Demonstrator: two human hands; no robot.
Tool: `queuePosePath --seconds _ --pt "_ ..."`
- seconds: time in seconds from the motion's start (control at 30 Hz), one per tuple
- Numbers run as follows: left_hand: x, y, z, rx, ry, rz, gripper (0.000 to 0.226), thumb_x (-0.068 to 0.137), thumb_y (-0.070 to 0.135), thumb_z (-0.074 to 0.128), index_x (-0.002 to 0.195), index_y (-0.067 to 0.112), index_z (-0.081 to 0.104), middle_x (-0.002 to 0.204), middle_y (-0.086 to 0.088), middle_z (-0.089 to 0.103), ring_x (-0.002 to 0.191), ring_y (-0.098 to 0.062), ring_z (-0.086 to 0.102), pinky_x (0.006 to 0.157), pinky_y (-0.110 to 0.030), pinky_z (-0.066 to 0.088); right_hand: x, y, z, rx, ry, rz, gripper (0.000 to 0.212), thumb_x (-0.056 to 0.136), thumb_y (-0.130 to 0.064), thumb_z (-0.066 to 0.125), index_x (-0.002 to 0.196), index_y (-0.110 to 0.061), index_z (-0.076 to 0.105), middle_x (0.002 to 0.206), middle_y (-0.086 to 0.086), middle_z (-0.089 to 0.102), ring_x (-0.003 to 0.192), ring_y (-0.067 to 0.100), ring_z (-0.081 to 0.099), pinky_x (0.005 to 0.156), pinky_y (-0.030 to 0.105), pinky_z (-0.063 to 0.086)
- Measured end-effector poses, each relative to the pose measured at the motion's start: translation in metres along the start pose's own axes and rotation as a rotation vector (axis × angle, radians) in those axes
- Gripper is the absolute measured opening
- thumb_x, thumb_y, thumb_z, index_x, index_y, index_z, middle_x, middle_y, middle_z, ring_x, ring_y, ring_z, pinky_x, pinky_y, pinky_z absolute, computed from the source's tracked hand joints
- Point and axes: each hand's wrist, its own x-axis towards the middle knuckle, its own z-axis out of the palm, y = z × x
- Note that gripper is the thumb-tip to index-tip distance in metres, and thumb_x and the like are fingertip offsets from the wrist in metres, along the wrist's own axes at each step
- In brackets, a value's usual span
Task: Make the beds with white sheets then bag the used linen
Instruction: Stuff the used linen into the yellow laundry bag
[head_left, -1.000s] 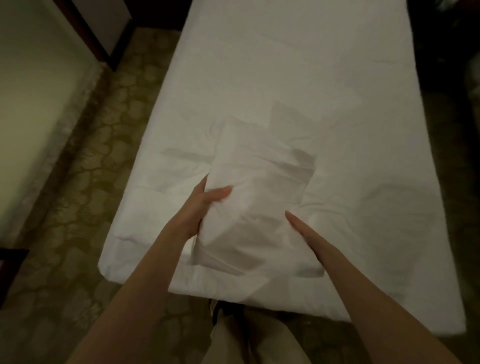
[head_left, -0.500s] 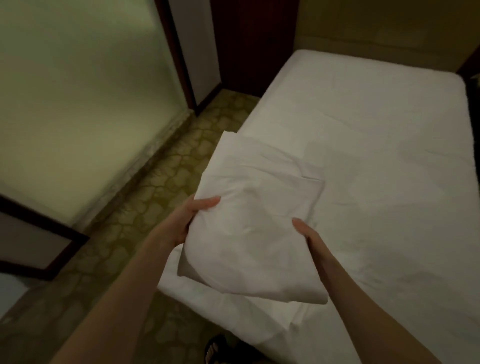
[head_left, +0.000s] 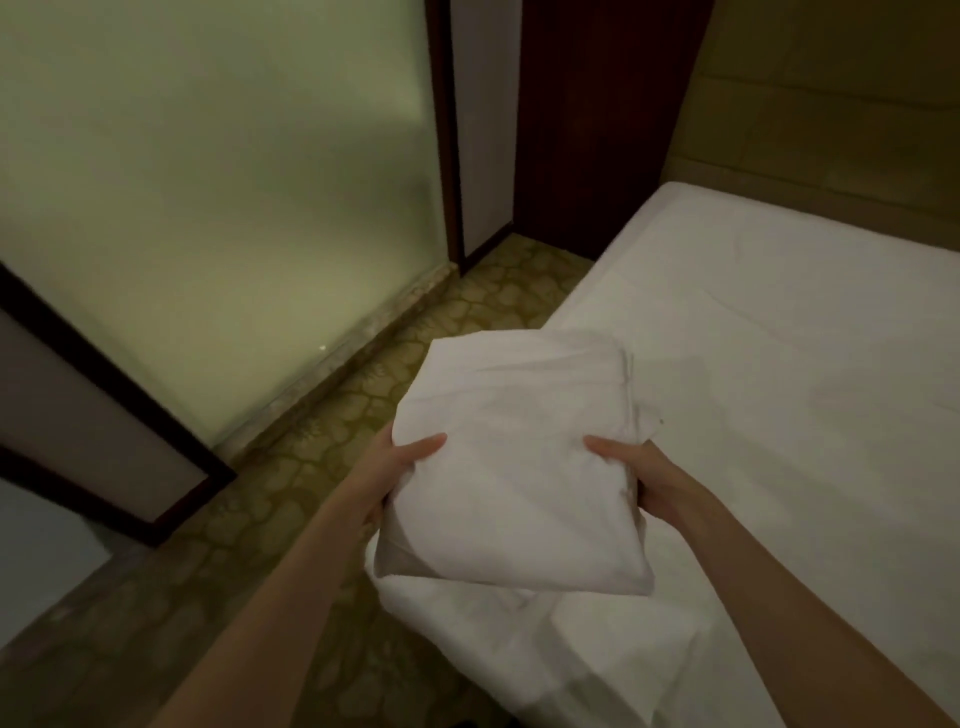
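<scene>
Holding a folded white sheet (head_left: 511, 467) up between two bare hands, over the near corner of a bed (head_left: 779, 389) already covered in white. Left hand (head_left: 387, 475) gripping the bundle's left edge, thumb lying flat across the top, remaining fingers tucked out of sight beneath the cloth. Right hand (head_left: 641, 480) gripping the right edge the same way, thumb pressed onto the top, fingers curled under and hidden. Bundle spanning the gap between both thumbs, lifted clear of the mattress, its far end reaching beyond the fingertips toward the bed's left side. Below the hands, rumpled white sheeting hanging off the bed corner. Left of the left fingers, yellow-green patterned floor (head_left: 322, 457), then a pale frosted panel (head_left: 208, 182) in dark framing. Dim room, soft focus.
</scene>
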Motion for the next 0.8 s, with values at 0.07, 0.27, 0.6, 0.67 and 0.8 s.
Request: queuePosePath --seconds 0.07,0.27,0.6,0.67,0.8 --pt "-0.006 0.003 -0.032 -0.007 0.063 0.016 0.055 0.077 0.030 0.078 0.127 0.025 0.055 0.118 0.003 0.065 0.107 -0.020 0.062 0.091 -0.039 0.052 0.008 -0.004 0.034 -0.063 -0.015 -0.022 0.067 0.061 -0.024 0.083 0.122 -0.006 0.061 0.104 0.007 0.073 0.093 0.021 0.071 0.074 0.029 0.057" --pt "-0.031 -0.003 -0.132 -0.143 0.175 0.046 0.065 0.066 0.030 0.086 0.124 0.022 0.058 0.116 -0.002 0.069 0.104 -0.025 0.067 0.090 -0.045 0.054 0.033 -0.001 0.139 -0.113 -0.098 -0.044 0.057 0.073 -0.012 0.078 0.126 -0.008 0.058 0.109 0.005 0.071 0.096 0.019 0.069 0.071 0.026 0.058" --pt "-0.106 -0.033 -0.269 -0.435 0.680 0.047 0.045 0.076 0.010 0.079 0.117 0.004 0.062 0.108 -0.014 0.071 0.096 -0.030 0.069 0.082 -0.041 0.057 0.079 -0.016 0.351 -0.400 -0.549 0.002 0.060 0.071 -0.021 0.083 0.121 -0.020 0.051 0.108 -0.001 0.064 0.099 0.020 0.061 0.093 0.042 0.048" --pt "-0.121 -0.035 -0.289 -0.459 0.772 0.051 0.041 0.077 0.012 0.079 0.114 0.004 0.063 0.104 -0.012 0.072 0.093 -0.028 0.070 0.079 -0.038 0.058 0.089 -0.015 0.392 -0.458 -0.631 0.000 0.059 0.073 -0.017 0.080 0.125 -0.019 0.051 0.113 0.001 0.065 0.101 0.019 0.062 0.092 0.041 0.049" --pt "-0.155 -0.047 -0.326 -0.505 0.968 0.078 0.033 0.079 0.020 0.078 0.108 0.012 0.063 0.097 -0.003 0.071 0.081 -0.015 0.069 0.056 -0.021 0.053 0.095 0.002 0.477 -0.551 -0.808 0.009 0.074 0.068 -0.023 0.084 0.133 -0.018 0.047 0.126 0.003 0.061 0.114 0.026 0.058 0.102 0.048 0.045"
